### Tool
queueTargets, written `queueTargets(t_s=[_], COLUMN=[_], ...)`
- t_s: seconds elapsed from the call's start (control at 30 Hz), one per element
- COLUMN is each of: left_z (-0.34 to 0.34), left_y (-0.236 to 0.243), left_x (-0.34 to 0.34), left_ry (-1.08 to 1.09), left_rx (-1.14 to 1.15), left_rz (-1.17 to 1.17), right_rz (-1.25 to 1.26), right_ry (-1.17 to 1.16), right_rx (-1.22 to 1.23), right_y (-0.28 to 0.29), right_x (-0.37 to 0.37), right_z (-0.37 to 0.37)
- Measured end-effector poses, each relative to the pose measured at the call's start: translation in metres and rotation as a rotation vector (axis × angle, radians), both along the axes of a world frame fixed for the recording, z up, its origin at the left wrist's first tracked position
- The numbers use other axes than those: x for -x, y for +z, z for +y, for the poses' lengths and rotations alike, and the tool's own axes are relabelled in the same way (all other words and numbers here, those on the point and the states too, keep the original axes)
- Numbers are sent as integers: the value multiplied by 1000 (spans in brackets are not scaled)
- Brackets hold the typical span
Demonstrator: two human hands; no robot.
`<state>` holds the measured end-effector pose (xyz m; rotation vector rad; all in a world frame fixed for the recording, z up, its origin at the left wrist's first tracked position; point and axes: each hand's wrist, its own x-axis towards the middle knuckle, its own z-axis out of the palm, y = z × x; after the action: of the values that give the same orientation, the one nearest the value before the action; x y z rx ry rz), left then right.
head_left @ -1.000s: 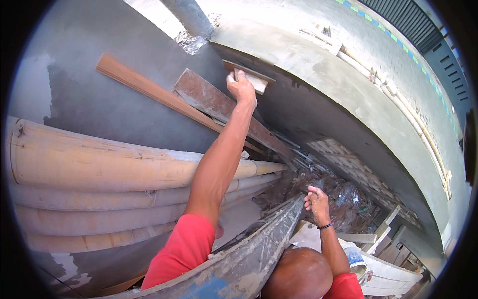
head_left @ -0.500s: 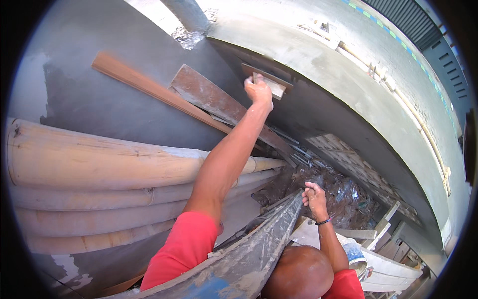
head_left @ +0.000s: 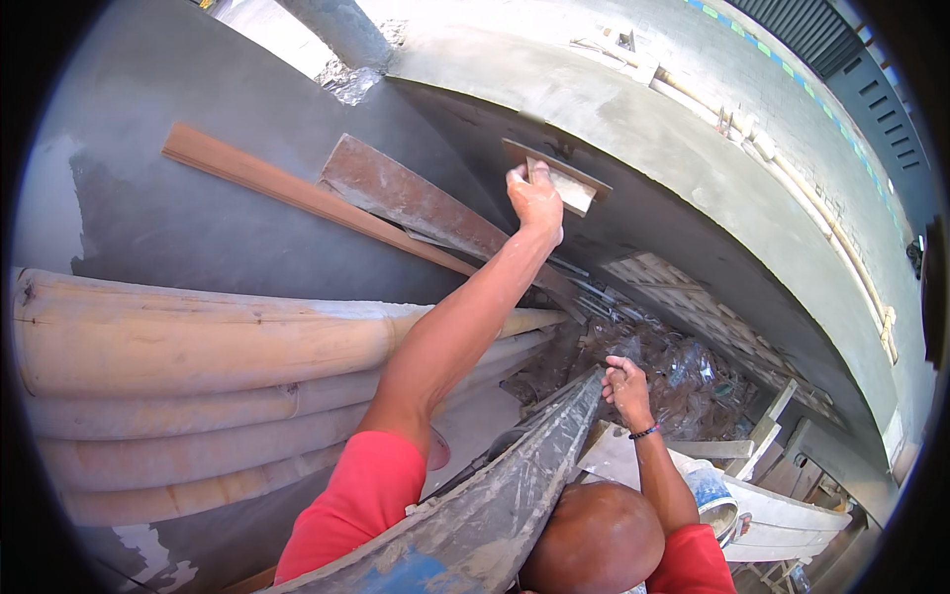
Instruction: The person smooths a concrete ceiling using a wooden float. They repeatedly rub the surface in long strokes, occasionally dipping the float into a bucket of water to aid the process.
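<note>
My left hand [head_left: 535, 201] is raised at arm's length and closed on the handle of a flat wooden plastering float [head_left: 572, 182]. The float is pressed flat against a curved grey plastered wall surface [head_left: 653, 129]. Lower down, my right hand [head_left: 626, 388] grips the upper end of a long, mortar-caked metal pan [head_left: 515, 485] that slants up from the bottom edge. Both sleeves are red. A dark band sits on my right wrist.
Thick bamboo poles [head_left: 198, 342] lie stacked at the left. A long wooden batten [head_left: 297, 190] and a rusty plank [head_left: 426, 205] lean against the grey wall. Rubble and clear plastic [head_left: 683, 371] fill the gap below, with a bucket [head_left: 711, 498] and white boards at lower right.
My left hand has slid the float rightward and slightly down along the plastered surface. My right hand has stayed on the pan's end.
</note>
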<state>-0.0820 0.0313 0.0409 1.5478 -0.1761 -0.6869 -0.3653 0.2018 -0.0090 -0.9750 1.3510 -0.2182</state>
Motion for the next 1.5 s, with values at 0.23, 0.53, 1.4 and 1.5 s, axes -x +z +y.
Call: queueTargets(t_s=[0.23, 0.53, 1.4, 1.5], left_z=[-37, 59, 119, 119], left_y=[33, -25, -19, -22], left_x=[19, 59, 30, 31], left_ry=[54, -554, -653, -672], left_rx=[-83, 75, -20, -26], left_rz=[-82, 747, 738, 760], right_rz=[20, -281, -3, 41], right_ry=[-15, -235, 796, 887], right_rx=[25, -293, 1466, 1557], right_y=[-12, -5, 192, 176], right_x=[14, 2, -164, -178], right_z=[2, -6, -278, -287])
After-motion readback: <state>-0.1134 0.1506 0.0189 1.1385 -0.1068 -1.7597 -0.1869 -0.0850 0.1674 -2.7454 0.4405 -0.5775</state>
